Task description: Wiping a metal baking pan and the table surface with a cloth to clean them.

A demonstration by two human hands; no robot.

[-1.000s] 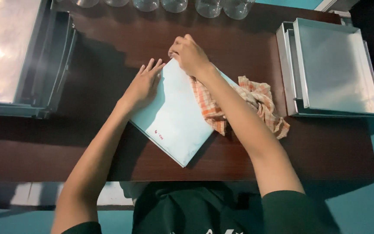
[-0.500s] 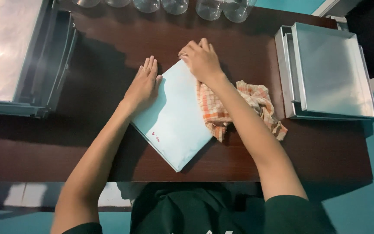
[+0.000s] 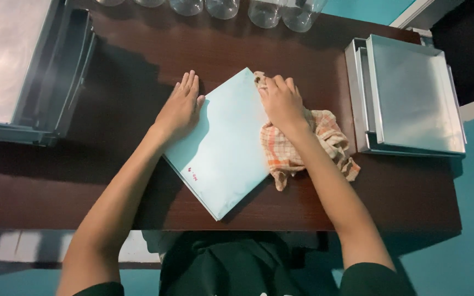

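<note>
Pale blue tray, set cornerwise on the table, held flat and wiped

Pale blue tray (image 3: 223, 148) lies flat on the dark wooden table (image 3: 127, 203), turned so one corner points toward the table's near edge. The left hand (image 3: 181, 107) rests flat at the tray's left edge, fingers together and extended, pinning it. The right hand (image 3: 282, 101) presses a checked orange-and-white cloth (image 3: 308, 145) against the tray's right edge, fingers curled over the fabric.

Handling, as judged: the tray looks thin, stiff, light and smooth, likely to slide on polished wood unless pinned; best gripped at two opposite edges. The cloth is soft and limp and can be gathered anywhere.

Count: one blue tray; one cloth; stacked metal trays (image 3: 412, 98) to the right of it, at least two visible; a second metal stack (image 3: 23, 71) to the left, number indeterminate; at least six clear glass vessels (image 3: 264, 11) beyond it, tops cut off.
</note>
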